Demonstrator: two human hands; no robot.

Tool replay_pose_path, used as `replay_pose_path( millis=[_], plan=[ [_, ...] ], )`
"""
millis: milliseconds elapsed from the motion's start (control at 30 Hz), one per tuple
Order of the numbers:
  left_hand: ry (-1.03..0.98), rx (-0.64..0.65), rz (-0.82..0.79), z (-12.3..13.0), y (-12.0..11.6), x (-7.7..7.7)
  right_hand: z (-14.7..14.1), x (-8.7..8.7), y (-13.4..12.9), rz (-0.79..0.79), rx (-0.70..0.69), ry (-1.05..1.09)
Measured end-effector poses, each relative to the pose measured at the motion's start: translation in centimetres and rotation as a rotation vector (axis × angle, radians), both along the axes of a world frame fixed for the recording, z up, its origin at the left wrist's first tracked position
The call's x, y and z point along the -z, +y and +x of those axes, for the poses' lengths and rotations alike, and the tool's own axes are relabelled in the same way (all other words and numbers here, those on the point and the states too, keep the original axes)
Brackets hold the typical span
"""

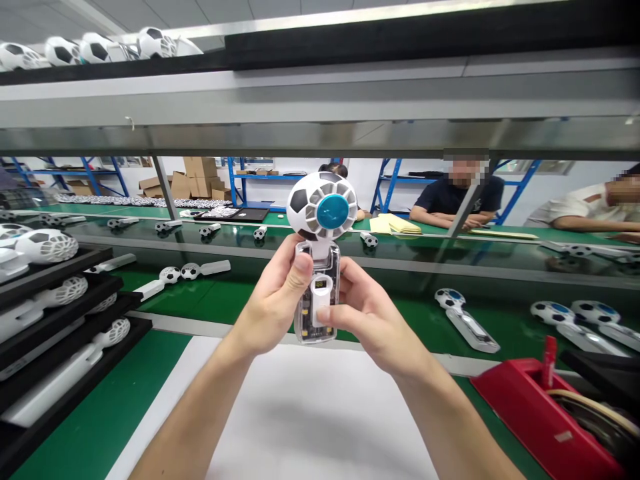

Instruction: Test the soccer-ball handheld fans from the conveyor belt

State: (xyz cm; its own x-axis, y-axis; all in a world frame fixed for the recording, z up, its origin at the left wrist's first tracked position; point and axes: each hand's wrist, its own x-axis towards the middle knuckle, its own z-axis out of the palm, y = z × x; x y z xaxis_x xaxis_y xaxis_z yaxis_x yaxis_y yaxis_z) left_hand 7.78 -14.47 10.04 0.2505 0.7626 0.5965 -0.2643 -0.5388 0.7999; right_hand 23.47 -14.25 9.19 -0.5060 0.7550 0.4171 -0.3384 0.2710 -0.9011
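A handheld fan (323,207) with a black-and-white football-pattern head and a blue centre is held upright in front of me, above a white sheet (320,413). Its clear handle shows a small display and parts inside. My left hand (277,293) wraps the handle's left side, thumb across the front near the neck. On the right side, my right hand (373,313) grips the handle, its thumb on the white button panel below the display. The fingers behind the handle are partly hidden.
Black trays (75,373) of fan parts are stacked at the left. A green conveyor (225,293) crosses ahead with more fans. A red tape dispenser (545,413) stands at the right. Two people sit across the line; another head shows behind the fan. A shelf hangs overhead.
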Motion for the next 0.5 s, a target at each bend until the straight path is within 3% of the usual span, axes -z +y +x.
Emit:
replay_pose_path(
  millis=[233,500],
  plan=[
    [-0.023,0.003,-0.025,0.0,0.1,0.0,-0.3,0.0,-0.1,-0.029,0.015,0.021],
    [-0.026,-0.123,-0.115,-0.7,1.1,0.1,-0.8,0.2,0.0,-0.029,0.026,-0.012]
  ],
)
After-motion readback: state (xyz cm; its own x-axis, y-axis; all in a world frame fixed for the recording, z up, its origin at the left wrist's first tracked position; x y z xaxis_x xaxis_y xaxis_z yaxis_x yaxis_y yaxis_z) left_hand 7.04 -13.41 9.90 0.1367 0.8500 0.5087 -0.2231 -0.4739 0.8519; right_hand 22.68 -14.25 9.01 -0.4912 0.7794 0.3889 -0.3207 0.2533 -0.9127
